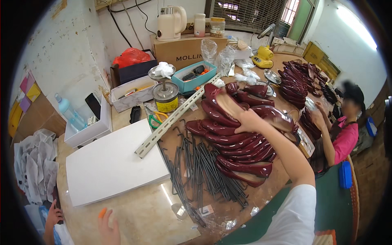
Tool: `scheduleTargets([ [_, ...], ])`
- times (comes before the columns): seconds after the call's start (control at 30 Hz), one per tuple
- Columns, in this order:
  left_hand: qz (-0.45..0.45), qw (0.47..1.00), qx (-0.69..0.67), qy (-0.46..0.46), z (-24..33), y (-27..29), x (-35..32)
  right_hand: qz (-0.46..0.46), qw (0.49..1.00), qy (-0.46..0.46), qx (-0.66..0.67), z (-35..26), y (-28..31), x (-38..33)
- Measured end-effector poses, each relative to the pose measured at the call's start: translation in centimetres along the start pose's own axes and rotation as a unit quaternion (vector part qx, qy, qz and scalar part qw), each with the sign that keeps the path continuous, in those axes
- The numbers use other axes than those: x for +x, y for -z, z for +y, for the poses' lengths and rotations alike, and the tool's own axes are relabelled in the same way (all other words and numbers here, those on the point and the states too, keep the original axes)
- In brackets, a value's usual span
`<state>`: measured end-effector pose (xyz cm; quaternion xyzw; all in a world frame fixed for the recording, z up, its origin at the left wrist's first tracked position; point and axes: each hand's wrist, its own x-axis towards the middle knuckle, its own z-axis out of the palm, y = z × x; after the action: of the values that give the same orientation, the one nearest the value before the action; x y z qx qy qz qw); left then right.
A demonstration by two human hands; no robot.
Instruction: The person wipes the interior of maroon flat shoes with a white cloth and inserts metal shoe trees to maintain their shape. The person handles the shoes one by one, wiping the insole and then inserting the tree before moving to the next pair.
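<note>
My right hand (248,121) reaches across the table and grips a glossy burgundy flat shoe (223,105) at its heel end, with the thumb by the pale insole. The shoe is tilted above a stacked row of matching burgundy shoes (239,143). Low in the view, my left hand (108,229) is over the stone-look tabletop, partly cut off by the edge. Its fingers stretch upward and apart, one with an orange tip cover, and nothing shows in them. Beside the stack lies a heap of thin dark bent rods (212,173).
A white board (116,165) lies at left, a slotted metal bar (179,114) across its corner. Behind stand a yellow can (166,98), a teal box (194,76) and a kettle (171,23). A co-worker in pink (345,139) sits right; another person's hand (54,213) shows at left.
</note>
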<state>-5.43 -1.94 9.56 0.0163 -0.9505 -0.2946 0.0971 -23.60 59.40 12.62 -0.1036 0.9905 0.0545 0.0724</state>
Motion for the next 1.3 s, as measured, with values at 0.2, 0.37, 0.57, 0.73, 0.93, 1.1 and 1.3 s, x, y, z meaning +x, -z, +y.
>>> scheduleTargets([
  [0.2,-0.162,0.969,-0.166,-0.083,6.9,-4.8,0.6,0.278,0.954,0.073,-0.087,-8.8,5.6,-2.2],
  [0.37,-0.101,0.89,-0.437,-0.078,12.8,-7.7,1.3,0.325,0.914,0.113,0.214,-26.2,8.2,-6.1],
  [0.57,-0.1,0.845,-0.52,0.076,5.3,-4.2,-4.4,0.186,0.757,0.059,0.624,-39.1,4.6,-12.5],
  [0.73,-0.13,0.754,-0.551,0.334,-7.3,-0.7,-9.8,0.112,0.884,0.054,0.451,-46.5,-2.8,-16.0],
  [0.93,-0.004,0.974,-0.118,0.192,-9.3,2.1,-10.3,0.132,0.818,0.022,0.559,-47.2,-1.2,-15.6],
  [1.1,-0.087,0.96,-0.225,0.142,-11.0,2.1,-10.0,0.12,0.964,0.129,0.201,-43.3,-4.9,-17.1],
  [1.3,0.0,1.0,-0.014,-0.027,-8.9,3.8,-1.0,0.194,0.911,0.134,0.34,-43.4,-5.3,-16.8],
])
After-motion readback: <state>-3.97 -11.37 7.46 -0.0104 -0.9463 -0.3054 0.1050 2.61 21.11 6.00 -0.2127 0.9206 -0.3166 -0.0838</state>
